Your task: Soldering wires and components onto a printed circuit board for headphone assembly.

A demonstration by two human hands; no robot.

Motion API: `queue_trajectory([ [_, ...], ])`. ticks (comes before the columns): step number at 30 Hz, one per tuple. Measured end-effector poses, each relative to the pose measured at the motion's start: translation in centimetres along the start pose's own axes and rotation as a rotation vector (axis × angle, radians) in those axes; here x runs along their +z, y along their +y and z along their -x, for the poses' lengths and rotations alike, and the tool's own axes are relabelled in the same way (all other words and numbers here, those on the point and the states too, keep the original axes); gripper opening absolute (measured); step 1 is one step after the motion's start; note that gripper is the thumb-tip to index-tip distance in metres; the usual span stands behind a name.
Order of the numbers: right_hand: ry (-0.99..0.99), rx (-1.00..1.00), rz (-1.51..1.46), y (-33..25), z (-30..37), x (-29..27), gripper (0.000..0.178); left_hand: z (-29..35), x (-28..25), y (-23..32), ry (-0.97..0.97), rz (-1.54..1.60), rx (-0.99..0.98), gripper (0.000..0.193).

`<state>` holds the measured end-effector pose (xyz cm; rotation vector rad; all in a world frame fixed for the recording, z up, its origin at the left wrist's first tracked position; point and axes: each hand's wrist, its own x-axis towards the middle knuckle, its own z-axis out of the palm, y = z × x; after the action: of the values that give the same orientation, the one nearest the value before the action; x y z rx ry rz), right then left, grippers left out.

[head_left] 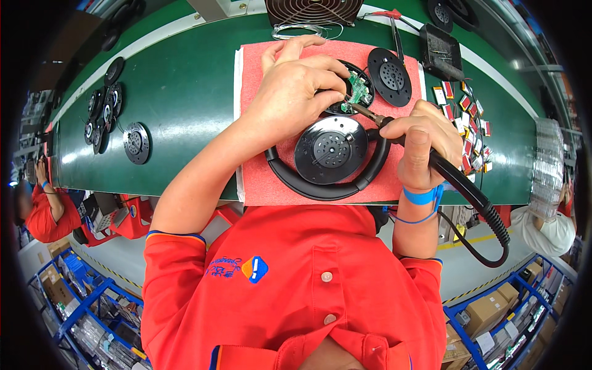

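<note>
My right hand (431,142) grips a soldering iron (455,176) with a black handle and cable. Its metal tip points left and reaches the lower edge of a small green circuit board (359,91). That board sits in a round black headphone ear cup (370,106). Over the cup's left side, my left hand (299,83) has thumb and forefinger pinched close to the board; what they hold is too small to make out. Nearer me lie a black headband (320,192) and a perforated speaker disc (333,151), with another speaker disc (390,77) at the upper right.
A pink foam mat (259,185) lies under the work on a green table (185,80). Several speaker discs (137,143) are on the left. To the right are small battery packs (472,123), a black tray (441,52) and stacked clear trays (546,169). A fan grille (314,9) stands behind.
</note>
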<state>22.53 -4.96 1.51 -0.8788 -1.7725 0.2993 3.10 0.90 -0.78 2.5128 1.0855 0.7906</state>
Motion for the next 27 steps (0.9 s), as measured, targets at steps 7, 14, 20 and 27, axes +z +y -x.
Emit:
queue_trajectory([
  [7,0.105,-0.157,0.058,0.9,0.8,-1.5,0.034,-0.8,0.2,-0.2,0.036,0.068,0.012,0.009],
  [14,-0.284,0.113,-0.026,-1.6,6.9,-3.1,0.026,-0.7,-0.1,-0.1,0.01,0.209,0.015,0.006],
  [20,-0.428,0.083,-0.109,-2.0,8.8,-0.9,0.024,0.3,-1.6,-0.9,0.046,0.869,-0.452,0.009],
  [27,-0.401,-0.041,0.014,-4.4,8.9,-5.3,0.02,0.0,-0.9,-2.5,0.154,0.917,-0.435,0.012],
])
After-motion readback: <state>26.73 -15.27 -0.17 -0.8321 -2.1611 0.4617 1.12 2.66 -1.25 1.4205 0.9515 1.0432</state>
